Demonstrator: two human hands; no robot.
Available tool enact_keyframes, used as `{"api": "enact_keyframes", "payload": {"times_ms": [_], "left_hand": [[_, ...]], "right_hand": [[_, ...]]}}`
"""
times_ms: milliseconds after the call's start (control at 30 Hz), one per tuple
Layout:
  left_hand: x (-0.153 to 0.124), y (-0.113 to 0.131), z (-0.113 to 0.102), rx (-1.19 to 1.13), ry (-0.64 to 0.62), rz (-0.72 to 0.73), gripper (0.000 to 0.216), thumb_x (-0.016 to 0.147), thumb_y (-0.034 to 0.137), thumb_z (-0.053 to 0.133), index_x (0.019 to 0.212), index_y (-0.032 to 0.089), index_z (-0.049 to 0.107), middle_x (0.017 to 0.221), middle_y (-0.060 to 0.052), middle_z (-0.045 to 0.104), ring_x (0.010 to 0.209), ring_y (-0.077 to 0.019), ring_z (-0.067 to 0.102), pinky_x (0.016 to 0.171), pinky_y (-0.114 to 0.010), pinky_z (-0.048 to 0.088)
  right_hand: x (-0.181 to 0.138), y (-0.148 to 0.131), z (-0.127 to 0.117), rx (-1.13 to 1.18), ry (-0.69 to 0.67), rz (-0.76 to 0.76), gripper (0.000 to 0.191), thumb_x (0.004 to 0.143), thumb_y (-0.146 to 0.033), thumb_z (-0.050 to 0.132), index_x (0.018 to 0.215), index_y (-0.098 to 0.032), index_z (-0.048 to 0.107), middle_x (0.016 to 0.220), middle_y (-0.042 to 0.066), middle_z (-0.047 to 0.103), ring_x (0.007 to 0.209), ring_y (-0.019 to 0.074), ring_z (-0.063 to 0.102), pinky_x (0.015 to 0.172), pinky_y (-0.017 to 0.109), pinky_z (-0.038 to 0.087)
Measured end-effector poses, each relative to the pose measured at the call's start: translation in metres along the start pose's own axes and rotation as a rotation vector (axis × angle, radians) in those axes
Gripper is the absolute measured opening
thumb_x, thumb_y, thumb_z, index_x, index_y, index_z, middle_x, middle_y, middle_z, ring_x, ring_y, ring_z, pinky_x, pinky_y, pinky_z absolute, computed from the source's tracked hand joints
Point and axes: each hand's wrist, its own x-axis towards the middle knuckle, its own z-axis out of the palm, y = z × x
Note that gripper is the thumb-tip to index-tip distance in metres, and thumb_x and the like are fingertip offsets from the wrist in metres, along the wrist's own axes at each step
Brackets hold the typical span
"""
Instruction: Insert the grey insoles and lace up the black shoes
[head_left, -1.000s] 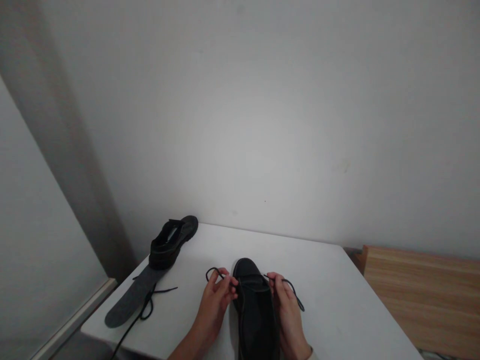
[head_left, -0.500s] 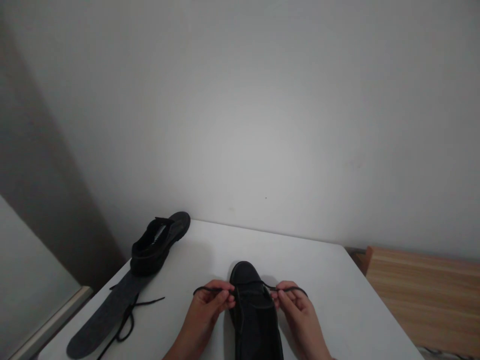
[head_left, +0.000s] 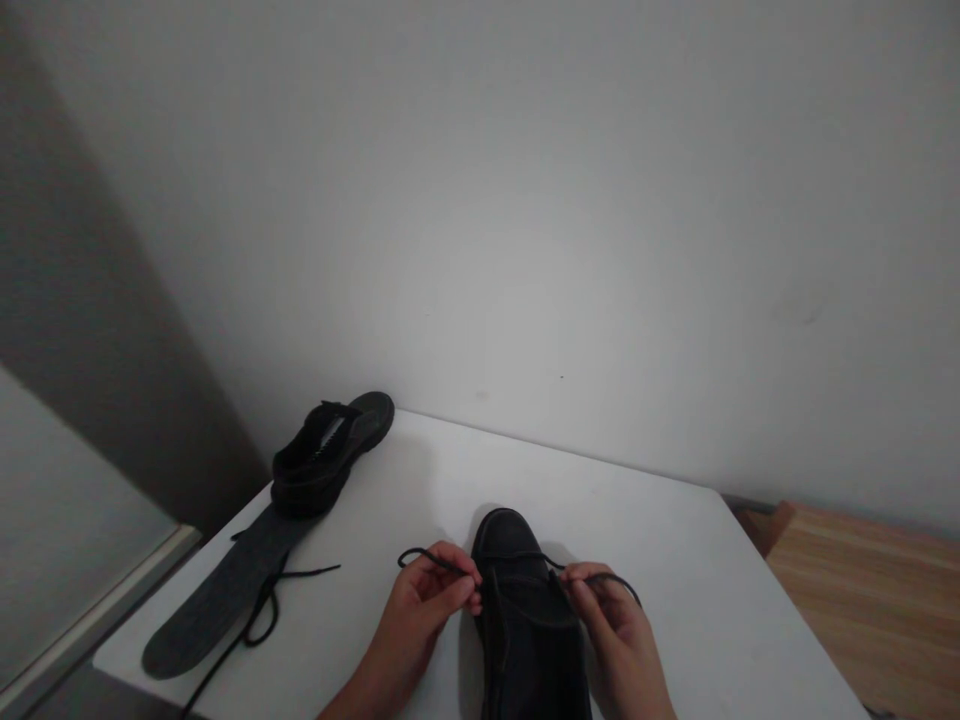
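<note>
A black shoe [head_left: 517, 590] lies on the white table with its toe pointing away from me and its heel cut off by the frame's bottom edge. A thin black shoelace [head_left: 553, 564] crosses the front of its opening. On the shoe's left side, my left hand [head_left: 435, 590] pinches one end of the lace between thumb and fingers, with a loop standing out beyond them. My right hand [head_left: 611, 620] pinches the other end at the right side, and that end curves over the fingers.
A second black shoe [head_left: 330, 455] stands at the table's far left corner, against the wall. A dark grey insole [head_left: 214, 610] reaches from under it towards me. Beside that lies another loose black shoelace [head_left: 259, 622]. Wooden furniture [head_left: 877, 600] stands right of the white table [head_left: 720, 600].
The whole view has shifted a little, so the table appears turned. Both hands keep their pinch on the lace; near the right hand the lace now rises more clearly off the shoe.
</note>
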Motion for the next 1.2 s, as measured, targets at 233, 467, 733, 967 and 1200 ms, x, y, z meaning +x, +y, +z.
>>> {"api": "enact_keyframes", "payload": {"times_ms": [233,467,733,967,1200], "left_hand": [[0.0013,-0.0029,-0.0024,0.101,-0.061,0.015,0.021,0.065,0.034,0.089,0.075,0.022,0.074,0.076,-0.003,0.067,0.07,-0.0175,0.061,0.068,-0.028,0.048],[0.0018,-0.0039,-0.0029,0.086,-0.025,0.029,0.02,0.067,0.031,0.088,0.073,0.022,0.072,0.076,-0.002,0.065,0.073,-0.0178,0.061,0.07,-0.028,0.047],[0.0009,-0.002,-0.0038,-0.004,-0.032,0.098,0.022,0.073,0.029,0.084,0.073,0.019,0.065,0.077,-0.001,0.061,0.069,-0.016,0.061,0.069,-0.029,0.047],[0.0016,-0.0027,-0.0082,0.008,-0.035,0.111,0.009,0.074,0.018,0.071,0.074,0.017,0.063,0.07,0.002,0.057,0.063,-0.0111,0.048,0.061,-0.024,0.036],[0.0007,-0.0014,-0.0038,0.022,-0.079,0.079,0.013,0.075,0.025,0.071,0.075,0.017,0.061,0.07,0.002,0.057,0.064,-0.0115,0.049,0.064,-0.025,0.038]], "right_hand": [[-0.0003,-0.0007,0.0034,-0.062,-0.009,0.02,0.026,0.081,-0.049,0.076,0.086,-0.023,0.074,0.092,0.006,0.07,0.089,0.0244,0.065,0.077,0.03,0.053],[0.001,-0.0027,0.0035,-0.066,-0.048,0.032,0.026,0.078,-0.049,0.078,0.084,-0.024,0.075,0.091,0.007,0.07,0.089,0.0255,0.066,0.081,0.033,0.051],[-0.0007,0.0008,-0.0011,-0.071,-0.058,0.055,0.025,0.079,-0.049,0.077,0.087,-0.025,0.075,0.094,0.007,0.071,0.091,0.0245,0.066,0.082,0.031,0.052],[-0.0002,0.0023,-0.0024,-0.071,-0.091,0.062,0.023,0.084,-0.047,0.073,0.09,-0.025,0.073,0.093,0.006,0.07,0.089,0.0234,0.066,0.076,0.03,0.053],[0.0002,0.0035,-0.0038,-0.105,-0.101,0.016,0.022,0.086,-0.046,0.071,0.091,-0.024,0.072,0.096,0.007,0.07,0.092,0.0239,0.067,0.08,0.031,0.053]]}}
